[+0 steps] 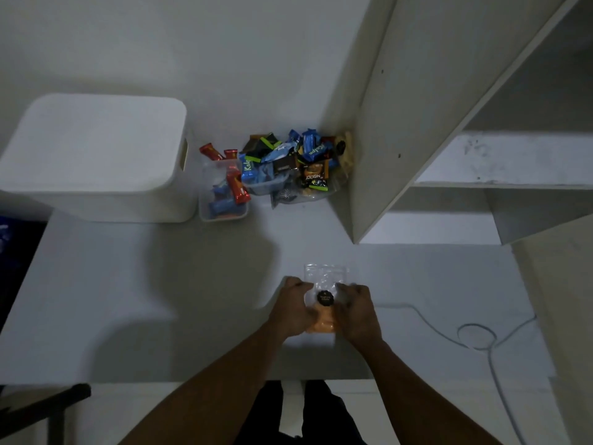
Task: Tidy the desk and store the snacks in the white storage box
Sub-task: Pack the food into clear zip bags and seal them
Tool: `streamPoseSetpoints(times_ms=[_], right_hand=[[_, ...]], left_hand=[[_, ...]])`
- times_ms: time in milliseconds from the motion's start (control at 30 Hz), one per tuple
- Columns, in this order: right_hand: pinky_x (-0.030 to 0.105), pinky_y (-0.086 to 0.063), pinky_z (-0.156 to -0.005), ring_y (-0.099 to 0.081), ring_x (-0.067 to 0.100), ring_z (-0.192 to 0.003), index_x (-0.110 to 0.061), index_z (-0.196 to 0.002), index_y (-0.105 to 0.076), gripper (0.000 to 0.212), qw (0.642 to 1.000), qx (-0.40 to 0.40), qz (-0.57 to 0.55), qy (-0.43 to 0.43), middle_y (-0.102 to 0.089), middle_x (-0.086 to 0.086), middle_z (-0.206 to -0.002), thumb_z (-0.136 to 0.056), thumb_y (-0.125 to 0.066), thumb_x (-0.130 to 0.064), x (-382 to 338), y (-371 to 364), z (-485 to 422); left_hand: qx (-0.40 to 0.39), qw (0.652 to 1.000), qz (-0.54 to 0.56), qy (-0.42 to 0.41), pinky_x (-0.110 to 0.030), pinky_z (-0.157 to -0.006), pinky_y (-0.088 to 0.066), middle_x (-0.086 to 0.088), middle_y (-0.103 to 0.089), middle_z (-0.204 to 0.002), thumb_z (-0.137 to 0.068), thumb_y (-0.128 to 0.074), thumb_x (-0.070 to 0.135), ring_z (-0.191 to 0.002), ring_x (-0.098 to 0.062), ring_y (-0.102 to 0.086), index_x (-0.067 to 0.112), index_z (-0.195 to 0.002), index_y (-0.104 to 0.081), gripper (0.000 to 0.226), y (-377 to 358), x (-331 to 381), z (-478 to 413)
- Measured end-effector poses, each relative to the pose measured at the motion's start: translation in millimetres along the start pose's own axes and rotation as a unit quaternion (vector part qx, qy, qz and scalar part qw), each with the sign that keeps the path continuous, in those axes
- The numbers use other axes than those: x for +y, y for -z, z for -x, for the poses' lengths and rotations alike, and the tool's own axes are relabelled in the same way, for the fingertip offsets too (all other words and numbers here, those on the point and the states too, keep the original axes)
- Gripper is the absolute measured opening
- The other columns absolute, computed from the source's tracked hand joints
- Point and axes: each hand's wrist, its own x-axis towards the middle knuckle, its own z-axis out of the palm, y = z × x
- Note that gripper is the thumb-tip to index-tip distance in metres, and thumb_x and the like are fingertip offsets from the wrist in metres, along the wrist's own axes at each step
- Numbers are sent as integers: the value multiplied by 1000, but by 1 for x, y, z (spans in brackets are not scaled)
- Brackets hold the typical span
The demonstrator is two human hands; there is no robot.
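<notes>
Your left hand (293,308) and right hand (356,313) hold a clear snack bag (324,284) by its sides, fingers (298,285) clamped on the plastic. The bag is near the tabletop's (160,300) front edge. Its long axis runs away from you, with the empty end toward the wall and the orange contents nearest you.

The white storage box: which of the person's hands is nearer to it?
Left. The left hand grips the left edge of the snack bag, on the side toward the white storage box; the right hand grips the bag's opposite edge, farther from it.
</notes>
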Motion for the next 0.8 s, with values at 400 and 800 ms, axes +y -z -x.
streamPoseSetpoints(times_ms=[400, 800], right_hand=[[28, -45, -96, -51, 24, -121, -20, -125, -65, 36, 998, 25, 54, 19, -50, 8, -132, -92, -60, -34, -8, 11, -14], [36, -41, -108, -52, 30, -126, -2, -142, -47, 45, 985, 105, -136, 28, -48, 17, -142, -99, -52, -15, -120, 52, -107]], left_hand=[[28, 997, -71, -20, -29, -100, -45, -3, -51, -126, -63, -86, 30, -118, -17, -54, 16, -125, -62, 67, 11, 3, -13], [131, 982, -109, -77, -35, -106, -41, -6, -50, -139, -87, -69, 33, -129, -22, -48, 17, -135, -53, 53, 91, 79, -113]])
